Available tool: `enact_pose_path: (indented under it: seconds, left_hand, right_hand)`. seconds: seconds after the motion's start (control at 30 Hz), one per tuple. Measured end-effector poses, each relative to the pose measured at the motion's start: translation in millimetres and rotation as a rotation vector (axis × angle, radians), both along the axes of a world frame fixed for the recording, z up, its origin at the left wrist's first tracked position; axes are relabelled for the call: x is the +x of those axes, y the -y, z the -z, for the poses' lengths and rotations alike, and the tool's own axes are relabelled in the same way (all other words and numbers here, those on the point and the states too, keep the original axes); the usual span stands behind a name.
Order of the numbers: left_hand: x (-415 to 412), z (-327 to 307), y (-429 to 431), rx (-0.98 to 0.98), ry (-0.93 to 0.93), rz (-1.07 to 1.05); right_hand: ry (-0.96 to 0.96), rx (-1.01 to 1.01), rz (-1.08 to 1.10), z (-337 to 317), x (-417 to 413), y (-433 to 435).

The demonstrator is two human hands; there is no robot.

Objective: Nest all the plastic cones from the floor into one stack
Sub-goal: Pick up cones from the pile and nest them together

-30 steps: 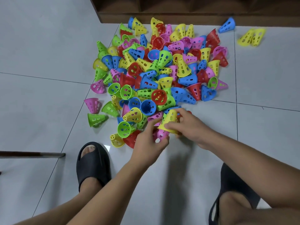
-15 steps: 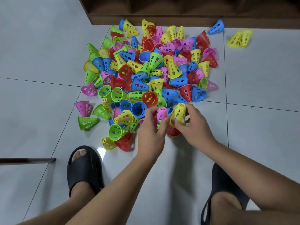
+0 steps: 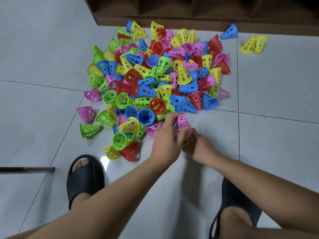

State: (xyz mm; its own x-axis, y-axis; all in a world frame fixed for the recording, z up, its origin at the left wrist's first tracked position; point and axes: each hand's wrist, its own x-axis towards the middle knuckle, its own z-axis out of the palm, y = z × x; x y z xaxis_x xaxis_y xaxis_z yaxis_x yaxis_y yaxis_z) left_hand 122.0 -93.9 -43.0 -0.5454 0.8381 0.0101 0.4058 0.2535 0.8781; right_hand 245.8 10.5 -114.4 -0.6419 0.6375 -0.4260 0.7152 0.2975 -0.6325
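Observation:
A big heap of perforated plastic cones (image 3: 158, 75) in red, blue, green, yellow and pink lies on the tiled floor. At its near edge I hold a short stack with a pink cone (image 3: 183, 124) on top, tip upward. My left hand (image 3: 167, 140) grips the pink cone from the left, fingers curled round it. My right hand (image 3: 198, 145) holds the stack's lower part from the right; the cones under the pink one are mostly hidden by my fingers, with a little yellow showing.
A dark wooden shelf unit (image 3: 189, 12) stands behind the heap. A blue cone (image 3: 229, 31) and a yellow pair (image 3: 253, 44) lie apart at the back right. My feet in black slippers (image 3: 84, 176) flank bare floor in front. A dark bar (image 3: 25, 169) lies at left.
The pink cone, held in my left hand beside the yellow one, now sits over the yellow cone in my right hand. Both hands have come together.

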Motion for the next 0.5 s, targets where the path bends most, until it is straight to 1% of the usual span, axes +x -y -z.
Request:
enact_pose_path:
  seconds: [0.1, 0.17, 0.27, 0.33, 0.43, 0.5]
  left_hand:
    - [-10.7, 6.0, 0.9, -0.120, -0.109, 0.141]
    - [-19.1, 9.8, 1.7, -0.229, -0.199, 0.237]
    - [-33.9, 10.8, 5.9, -0.312, -0.329, 0.356]
    - [-49.4, 11.1, 10.9, -0.339, -0.356, 0.429]
    - [-78.3, 10.8, 22.7, -0.436, -0.390, 0.522]
    - [-97.7, 10.4, 32.4, -0.491, -0.440, 0.583]
  right_hand:
    - [0.024, -0.222, 0.064, 2.0, -1.8, -0.9]
    - [0.034, -0.346, 0.063, 1.9, -2.8, -0.4]
    - [0.072, -0.368, 0.000, 2.4, -8.1, 0.6]
    - [0.066, -0.423, -0.003, 2.4, -12.2, -0.8]
    - [0.044, -0.540, -0.004, 1.4, -21.5, -2.3]
    - [0.044, -0.581, -0.065, -2.6, -30.7, 1.0]
